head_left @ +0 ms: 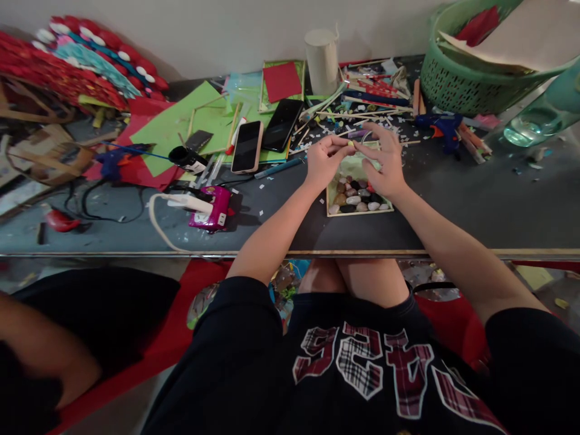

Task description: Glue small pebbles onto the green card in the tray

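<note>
Above a shallow frame (360, 213) of pebbles, my two hands meet at the fingertips. My left hand (324, 159) is closed in a pinch on a tiny yellow-green piece (351, 144), too small to make out its kind. The index fingertip of my right hand (386, 162) reaches to that same piece, while its other fingers are spread apart. Dark, white and brown pebbles (353, 200) fill the near part of the frame. A red bit (370, 188) shows among them beside my right hand. My hands hide some of the frame's far part.
Left of my hands lie two phones (247, 147) (283, 125), a pen (277, 168) and a purple power adapter (211, 208). A blue glue gun (446, 128), a green basket (471, 84) and a glass (539, 121) stand right. Paper scraps and thin sticks litter the back. Someone's arm (49, 344) is at left.
</note>
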Tool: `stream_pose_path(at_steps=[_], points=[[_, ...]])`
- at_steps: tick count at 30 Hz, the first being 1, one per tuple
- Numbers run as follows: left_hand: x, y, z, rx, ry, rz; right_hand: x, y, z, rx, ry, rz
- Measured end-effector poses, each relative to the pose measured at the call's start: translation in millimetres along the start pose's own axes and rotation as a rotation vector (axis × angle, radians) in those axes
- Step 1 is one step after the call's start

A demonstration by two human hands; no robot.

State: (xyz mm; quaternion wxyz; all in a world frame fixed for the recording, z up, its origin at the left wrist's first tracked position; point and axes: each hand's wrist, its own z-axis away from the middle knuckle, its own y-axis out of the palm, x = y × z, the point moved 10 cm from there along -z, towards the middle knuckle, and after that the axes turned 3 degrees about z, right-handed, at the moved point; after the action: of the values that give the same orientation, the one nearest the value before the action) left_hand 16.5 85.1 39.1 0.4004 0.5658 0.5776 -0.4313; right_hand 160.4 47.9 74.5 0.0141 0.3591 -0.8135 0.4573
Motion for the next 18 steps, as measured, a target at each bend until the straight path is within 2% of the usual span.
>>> stream_pose_path(at_steps=[4, 8, 13, 18], points=[[-7.2, 1.3, 1.1, 0.05, 0.05, -0.105, -35.0, -18.6, 5.0, -0.192, 0.208, 0.133], [-11.8, 10.3, -0.2, 0.297, 0.089, -0.338, -59.9, -25.1, 7.1, -0.23, 0.316, 0.108], [-11.5, 25.4, 7.2, 0.577, 0.129, -0.58, -56.7, -16.4, 3.3, -0.16, 0.303, 0.121], [-10.0, 37.3, 13.5, 0.668, 0.212, -0.78, -51.6, -17.0, 4.4, -0.199, 0.258, 0.13]])
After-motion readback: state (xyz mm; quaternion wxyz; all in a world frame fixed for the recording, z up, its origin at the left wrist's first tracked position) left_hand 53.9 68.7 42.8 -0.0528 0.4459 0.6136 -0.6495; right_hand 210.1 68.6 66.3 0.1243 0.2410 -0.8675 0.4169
